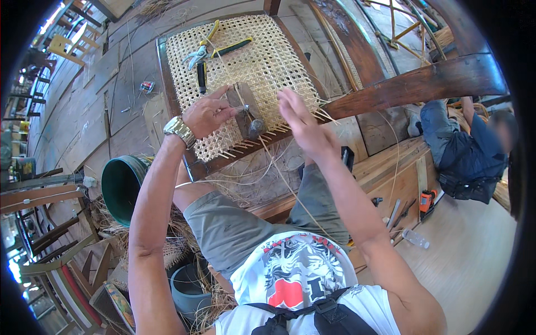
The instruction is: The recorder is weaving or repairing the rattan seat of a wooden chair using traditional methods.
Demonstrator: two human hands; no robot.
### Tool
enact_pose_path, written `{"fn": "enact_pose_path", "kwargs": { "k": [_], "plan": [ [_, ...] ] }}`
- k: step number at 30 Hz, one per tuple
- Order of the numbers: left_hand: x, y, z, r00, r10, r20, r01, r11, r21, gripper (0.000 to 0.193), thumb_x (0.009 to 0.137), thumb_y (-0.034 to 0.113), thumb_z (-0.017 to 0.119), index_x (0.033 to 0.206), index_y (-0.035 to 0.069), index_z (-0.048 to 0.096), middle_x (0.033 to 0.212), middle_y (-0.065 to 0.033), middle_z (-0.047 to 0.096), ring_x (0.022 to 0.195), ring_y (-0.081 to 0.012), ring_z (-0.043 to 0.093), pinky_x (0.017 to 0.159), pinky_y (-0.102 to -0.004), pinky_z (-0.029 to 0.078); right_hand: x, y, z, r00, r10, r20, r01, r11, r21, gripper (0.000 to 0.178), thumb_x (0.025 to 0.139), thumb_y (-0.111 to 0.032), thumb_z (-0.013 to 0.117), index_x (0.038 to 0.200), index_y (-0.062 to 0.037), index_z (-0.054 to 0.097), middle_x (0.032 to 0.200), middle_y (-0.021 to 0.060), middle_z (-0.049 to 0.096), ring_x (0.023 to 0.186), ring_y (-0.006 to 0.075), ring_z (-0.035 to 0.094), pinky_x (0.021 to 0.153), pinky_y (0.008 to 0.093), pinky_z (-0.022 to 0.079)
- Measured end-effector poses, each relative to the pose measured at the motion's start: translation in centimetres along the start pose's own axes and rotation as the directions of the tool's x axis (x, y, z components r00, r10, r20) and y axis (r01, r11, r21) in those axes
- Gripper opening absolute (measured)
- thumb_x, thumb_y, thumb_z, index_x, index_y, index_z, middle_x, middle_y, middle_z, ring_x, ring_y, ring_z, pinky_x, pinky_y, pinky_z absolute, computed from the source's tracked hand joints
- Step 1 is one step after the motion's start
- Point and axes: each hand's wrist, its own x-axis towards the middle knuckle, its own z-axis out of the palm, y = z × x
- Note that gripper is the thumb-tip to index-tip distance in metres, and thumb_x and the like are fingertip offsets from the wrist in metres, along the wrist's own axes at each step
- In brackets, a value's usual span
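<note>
Cane seat [245, 61] sits in front of me in its dark wooden frame [167, 84], tilted up toward my knees so the unfinished near edge is within reach of both hands. Loose strand ends stick out along that edge like a fringe, which is where I work.

My left hand [207, 114] rests on the weave, fingers pinched together on a thin cane strand [241, 103], holding it just beside a small wooden block [244, 109] that lies on the seat. A dark rounded tool head [256, 128] lies at the block's near end; I cannot tell exactly what it is. A watch [180, 131] is on that wrist.

My right hand [301, 123] hovers over the right part of the near edge, fingers spread and apart, holding nothing that I can see; a long strand runs down from the weave past my lap, near that hand.

Pliers [202, 51] with yellow grips and a black-handled tool [201, 77] lie on the far part of the weave, parked where I can grab them without leaving the seat. A green bucket [120, 187] stands by my left knee, with loose cane around it. Another person [469, 156] sits on the floor well off to my right, beyond a heavy wooden beam [419, 84].
</note>
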Motion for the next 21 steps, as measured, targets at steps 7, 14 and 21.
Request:
{"fn": "enact_pose_path", "kwargs": {
  "k": [7, 14, 21],
  "plan": [
    [-3.2, 0.1, 1.7, 0.966, 0.045, -0.256, -0.036, 0.999, 0.038, 0.024, 0.092, 0.030, 0.066, 0.093, 0.007, 0.074, 0.143, -0.0256, 0.048, 0.103, -0.0368, 0.065, 0.087, -0.0405, 0.052, 2.9, 1.2, 3.8, 0.989, 0.045, 0.143, -0.037, 0.998, -0.056, 0.071, 0.103, -0.051, 0.038, 0.147, 0.0048, 0.032, 0.145, 0.0266, 0.045, 0.136, 0.0313, 0.045, 0.112, 0.0376, 0.034],
    [-4.0, 0.7, 1.9, 0.963, -0.185, -0.198, 0.160, 0.978, -0.137, 0.028, 0.094, 0.032, 0.064, 0.100, 0.007, 0.075, 0.144, -0.0221, 0.049, 0.100, -0.0339, 0.067, 0.088, -0.0379, 0.051, -4.3, 0.2, 3.0, 0.991, 0.113, -0.072, -0.129, 0.949, -0.286, 0.053, 0.099, -0.032, 0.058, 0.134, 0.0058, 0.045, 0.108, 0.0218, 0.067, 0.099, 0.0287, 0.068, 0.088, 0.0376, 0.052],
    [-3.6, 1.3, 2.3, 0.948, -0.186, -0.258, 0.181, 0.983, -0.044, 0.026, 0.093, 0.033, 0.066, 0.098, 0.009, 0.074, 0.139, -0.0201, 0.053, 0.099, -0.0349, 0.066, 0.084, -0.0395, 0.052, -5.4, 3.0, 3.3, 0.955, 0.291, -0.063, -0.297, 0.943, -0.148, 0.027, 0.098, -0.025, 0.059, 0.104, 0.0015, 0.059, 0.079, 0.0099, 0.065, 0.068, 0.0179, 0.060, 0.064, 0.0333, 0.049]
  ]
}}
